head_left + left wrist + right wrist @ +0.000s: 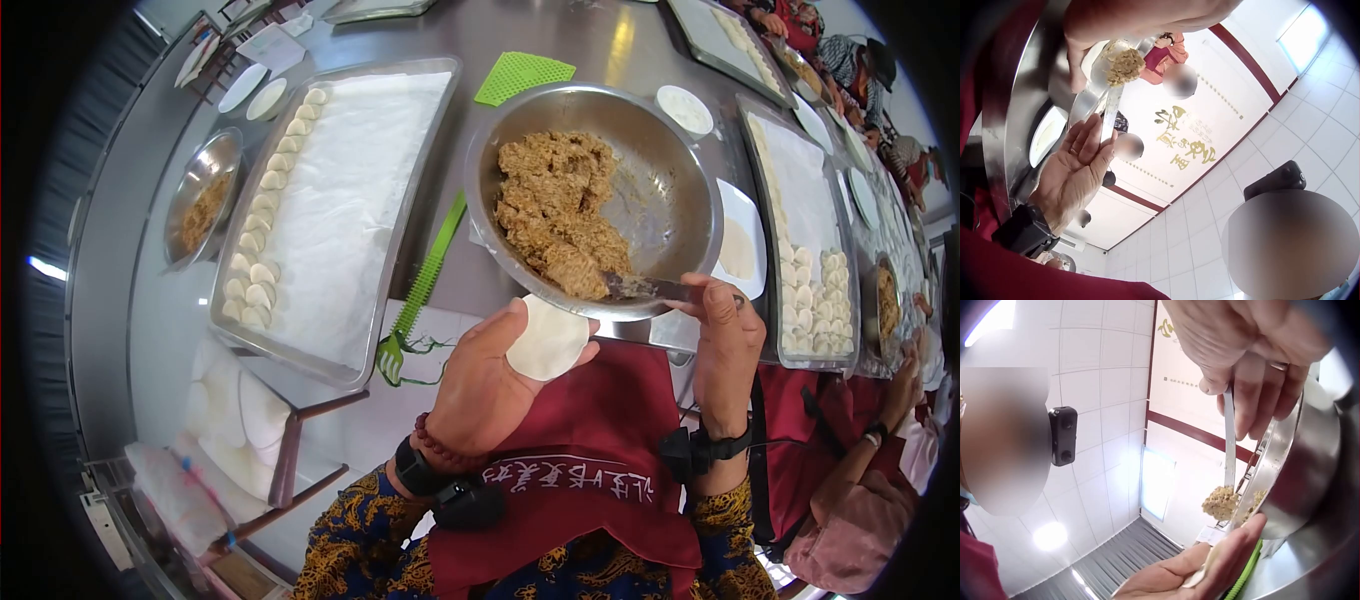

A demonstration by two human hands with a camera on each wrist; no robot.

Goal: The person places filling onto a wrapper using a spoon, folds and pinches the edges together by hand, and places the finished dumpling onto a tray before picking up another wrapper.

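Observation:
My left hand (485, 385) is palm up with a round white dough wrapper (548, 338) lying across its fingers, just at the near rim of a large steel bowl (665, 190). Brown minced filling (560, 195) fills the bowl's left side. With thumb and fingers my right hand (728, 335) pinches the handle end of a flat metal spatula (1110, 115) at the bowl's right front. A lump of filling (1220, 502) sits on the spatula's tip, close above the left hand in the right wrist view.
At left, a lined tray (340, 220) holds a row of dumplings (265, 200); another dumpling tray (800, 230) stands right. Around the bowl are a green mesh mat (523, 77), a green fork-ended tool (425, 290), a small white bowl (685, 110) and a white plate (740, 235). People work along the right.

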